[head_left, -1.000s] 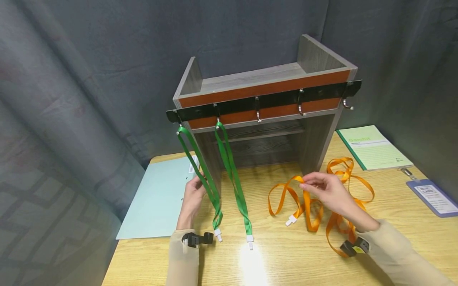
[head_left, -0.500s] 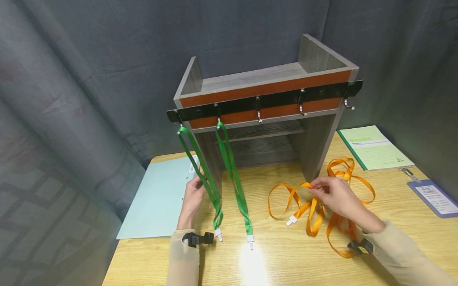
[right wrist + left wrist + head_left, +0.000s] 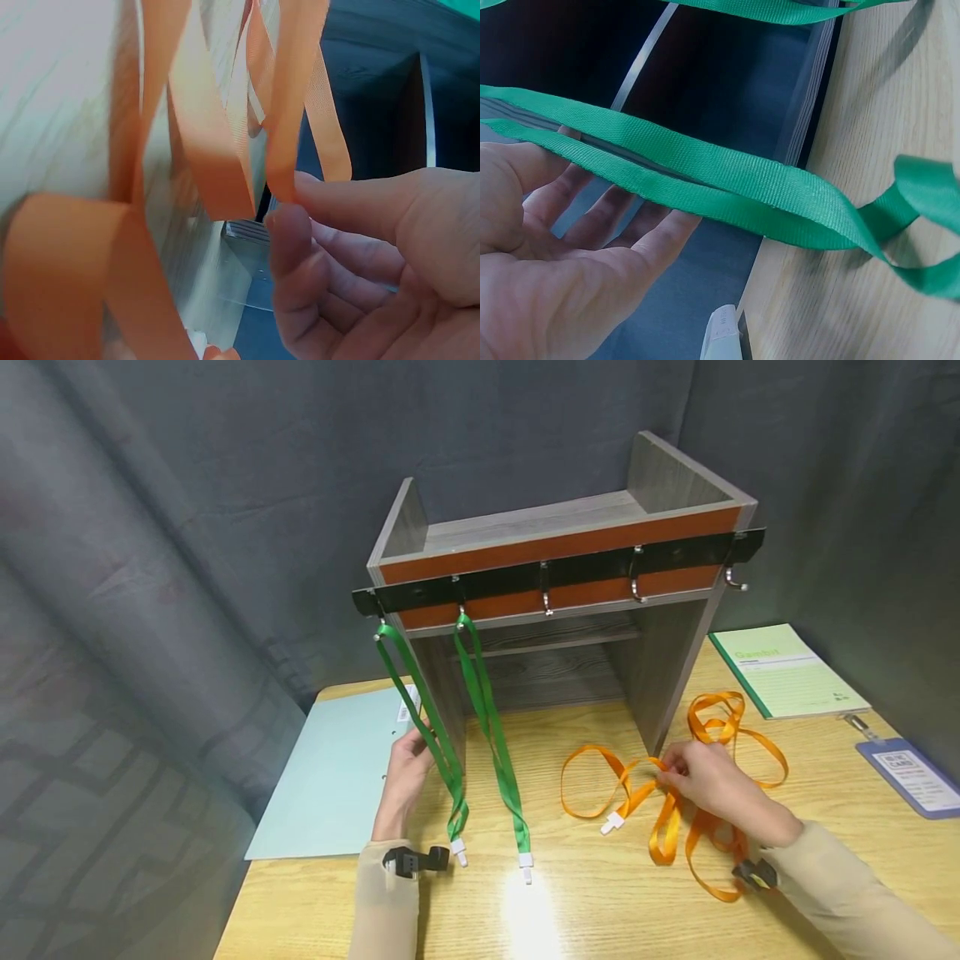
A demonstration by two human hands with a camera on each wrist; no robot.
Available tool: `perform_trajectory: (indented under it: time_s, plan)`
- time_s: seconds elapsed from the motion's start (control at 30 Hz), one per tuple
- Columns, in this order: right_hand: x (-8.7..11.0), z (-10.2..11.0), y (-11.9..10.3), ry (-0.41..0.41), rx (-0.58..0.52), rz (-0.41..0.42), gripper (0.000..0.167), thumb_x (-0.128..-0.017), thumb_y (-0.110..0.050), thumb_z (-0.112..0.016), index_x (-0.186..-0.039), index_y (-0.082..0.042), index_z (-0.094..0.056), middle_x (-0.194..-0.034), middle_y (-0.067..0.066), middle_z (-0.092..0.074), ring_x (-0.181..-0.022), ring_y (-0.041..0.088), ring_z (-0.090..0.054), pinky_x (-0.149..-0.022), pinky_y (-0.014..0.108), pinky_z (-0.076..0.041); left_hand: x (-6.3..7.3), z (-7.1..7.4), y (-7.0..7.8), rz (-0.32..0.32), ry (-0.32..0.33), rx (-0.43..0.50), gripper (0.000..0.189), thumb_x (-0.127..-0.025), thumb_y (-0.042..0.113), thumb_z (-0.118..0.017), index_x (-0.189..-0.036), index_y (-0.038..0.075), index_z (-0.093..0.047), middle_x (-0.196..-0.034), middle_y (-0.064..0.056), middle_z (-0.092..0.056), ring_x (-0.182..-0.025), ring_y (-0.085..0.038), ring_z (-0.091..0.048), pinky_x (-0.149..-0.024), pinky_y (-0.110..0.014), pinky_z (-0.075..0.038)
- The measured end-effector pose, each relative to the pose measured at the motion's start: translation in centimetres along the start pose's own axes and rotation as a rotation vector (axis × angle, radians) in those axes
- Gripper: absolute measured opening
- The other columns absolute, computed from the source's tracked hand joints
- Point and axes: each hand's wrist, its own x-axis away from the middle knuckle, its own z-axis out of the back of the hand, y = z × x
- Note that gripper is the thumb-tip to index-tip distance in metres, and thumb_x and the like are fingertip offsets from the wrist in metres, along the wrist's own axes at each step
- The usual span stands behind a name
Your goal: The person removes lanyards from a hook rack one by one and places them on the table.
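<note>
My right hand [image 3: 708,783] pinches an orange lanyard [image 3: 289,90] between thumb and forefinger, low above the table by the shelf's right side. That lanyard's loops trail leftward to a white clip [image 3: 612,822] on the wood. Another orange lanyard [image 3: 767,745] lies in a tangle behind and under the right forearm. Two green lanyards hang from the two left hooks, a left one [image 3: 447,766] and a right one [image 3: 489,724]. My left hand [image 3: 406,777] is behind the left green lanyard, by the shelf's left side, its fingers loosely spread. Whether they touch the strap or the shelf, I cannot tell.
A grey wooden shelf [image 3: 678,652] stands at the back, with a black hook rail [image 3: 502,583] across its front. Three hooks on the right hold nothing. A pale blue folder [image 3: 330,777] lies left; a green notebook [image 3: 787,672] and a blue badge holder [image 3: 911,775] lie right.
My right hand has moved right and slightly toward me, drawing the pinched orange strap with it. Its left loop has sunk flatter. The left hand has stayed in place.
</note>
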Motion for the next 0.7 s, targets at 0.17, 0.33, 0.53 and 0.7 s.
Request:
perform_trajectory:
  time_s: [0.17,0.33,0.53,0.7]
  plan:
    - [-0.1,-0.2,0.1,-0.02,0.001,-0.007,0.012,-0.079,-0.009,-0.077,-0.077,-0.007,-0.065,-0.064,-0.005,-0.055,-0.054,0.013,-0.043,-0.049,0.027,-0.036,0.0,0.0,-0.2,-0.01,-0.002,0.001,0.034,-0.092,0.013,-0.064,-0.124,0.002,-0.061,-0.123,-0.014,-0.058,-0.114,-0.03,-0.052,-0.094,-0.045,-0.044]
    - [-0.2,-0.4,0.4,-0.028,0.002,0.003,0.012,-0.078,-0.009,-0.078,-0.077,-0.007,-0.066,-0.068,-0.004,-0.059,-0.058,0.013,-0.048,-0.052,0.029,-0.042,0.0,0.0,-0.1,-0.004,-0.001,0.004,0.034,-0.092,0.011,-0.064,-0.124,0.0,-0.061,-0.123,-0.016,-0.058,-0.113,-0.031,-0.052,-0.092,-0.042,-0.046]
    - [-0.2,-0.1,0.6,-0.056,-0.025,0.004,0.009,-0.08,-0.009,-0.076,-0.079,-0.007,-0.067,-0.07,-0.004,-0.062,-0.061,0.012,-0.052,-0.053,0.029,-0.044,-0.1,0.0,0.1,0.029,-0.006,0.016,0.034,-0.093,0.004,-0.061,-0.126,-0.004,-0.058,-0.125,-0.022,-0.056,-0.114,-0.035,-0.052,-0.09,-0.036,-0.047]
    - [-0.5,0.9,-0.5,-0.034,-0.03,0.014,0.01,-0.08,-0.009,-0.076,-0.085,-0.003,-0.069,-0.073,-0.001,-0.064,-0.062,0.013,-0.053,-0.053,0.029,-0.045,-0.2,0.1,0.4,0.038,-0.023,0.015,0.034,-0.094,0.001,-0.058,-0.126,-0.007,-0.056,-0.124,-0.026,-0.055,-0.113,-0.039,-0.052,-0.088,-0.037,-0.048]
